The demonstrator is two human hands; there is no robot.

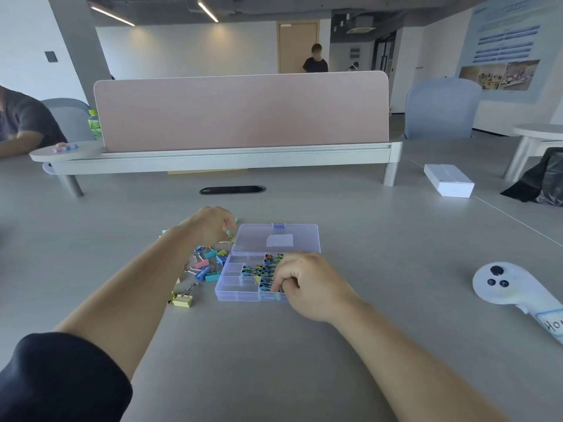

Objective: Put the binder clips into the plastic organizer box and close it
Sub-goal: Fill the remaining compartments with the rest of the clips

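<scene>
A clear purple plastic organizer box (236,289) lies open on the grey table, its lid (277,239) folded back flat. Several small binder clips (259,271) fill its middle compartments. Loose coloured binder clips (207,266) are scattered to the left of the box, with a yellow one (182,300) nearest me. My left hand (210,223) is above the far end of the pile, its fingers closed on a mint-green clip (229,231). My right hand (304,281) rests over the box's right side, fingers curled on a mint clip (277,296) at the front edge.
A white controller (511,287) lies to the right. A white box (448,184) sits at the far right, a cable slot (232,190) lies ahead, and a pink divider (240,111) stands on a raised shelf. A person sits at the far left.
</scene>
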